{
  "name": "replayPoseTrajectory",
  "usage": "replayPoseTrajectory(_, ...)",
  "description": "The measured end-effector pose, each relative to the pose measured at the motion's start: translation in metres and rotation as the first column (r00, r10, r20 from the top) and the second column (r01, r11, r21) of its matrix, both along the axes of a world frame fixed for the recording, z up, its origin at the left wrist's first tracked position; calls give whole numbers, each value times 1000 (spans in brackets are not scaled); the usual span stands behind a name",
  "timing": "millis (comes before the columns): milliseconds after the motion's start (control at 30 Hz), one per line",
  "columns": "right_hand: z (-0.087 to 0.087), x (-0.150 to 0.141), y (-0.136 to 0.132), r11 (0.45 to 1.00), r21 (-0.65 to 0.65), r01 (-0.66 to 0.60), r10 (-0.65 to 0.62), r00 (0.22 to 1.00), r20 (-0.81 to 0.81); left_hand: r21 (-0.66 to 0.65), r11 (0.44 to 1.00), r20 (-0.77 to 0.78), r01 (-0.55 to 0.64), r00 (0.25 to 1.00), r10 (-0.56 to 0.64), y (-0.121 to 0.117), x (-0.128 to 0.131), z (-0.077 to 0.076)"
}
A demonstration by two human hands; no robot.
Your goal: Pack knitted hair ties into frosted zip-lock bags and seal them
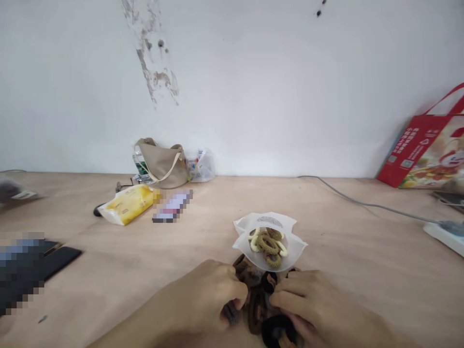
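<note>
Dark brown and black hair ties point(255, 309) lie in a loose pile on the table between my hands. My left hand point(213, 295) is at the pile's left side, its fingers curled, with a dark grey hair tie point(229, 313) showing under the thumb. On the other side, my right hand point(308, 299) bends its fingers over the pile's edge; what they grip is hidden. A black hair tie point(277, 330) lies against its lower fingers. Just beyond the pile, an open white frosted pouch point(243, 242) holds several olive-green and cream hair ties point(268, 244).
A yellow tissue pack point(132, 203) and a phone point(173, 205) lie to the left, before a beige bag point(165, 166) and a clear plastic bag point(203, 166). At right, a grey cable point(355, 199) runs to a white power strip point(444, 237), near a red shopping bag point(416, 150).
</note>
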State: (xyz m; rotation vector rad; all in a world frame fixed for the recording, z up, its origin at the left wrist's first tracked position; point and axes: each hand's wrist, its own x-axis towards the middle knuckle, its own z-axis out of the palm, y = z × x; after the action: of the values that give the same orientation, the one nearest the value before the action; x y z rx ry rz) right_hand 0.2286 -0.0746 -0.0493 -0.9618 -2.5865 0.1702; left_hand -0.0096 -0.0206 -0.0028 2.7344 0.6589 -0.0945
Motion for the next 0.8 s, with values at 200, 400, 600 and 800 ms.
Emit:
replayPoseTrajectory(200,4,3,1,998,-66,-9,10,1000,22,-28,996,216,-85,972,89,-3,2,14)
replayPoseTrajectory(400,8,4,3,996,-90,-26,24,1000,-18,522,851,247,-50,964,-95,18,44,3)
replayPoseTrajectory(600,2,3,3,994,103,30,-41,994,100,693,717,192,-68,977,-92,25,50,-19)
replayPoseTrajectory(800,2,9,5,955,253,153,-135,987,-89,598,792,425,-121,886,-185,7,35,-14)
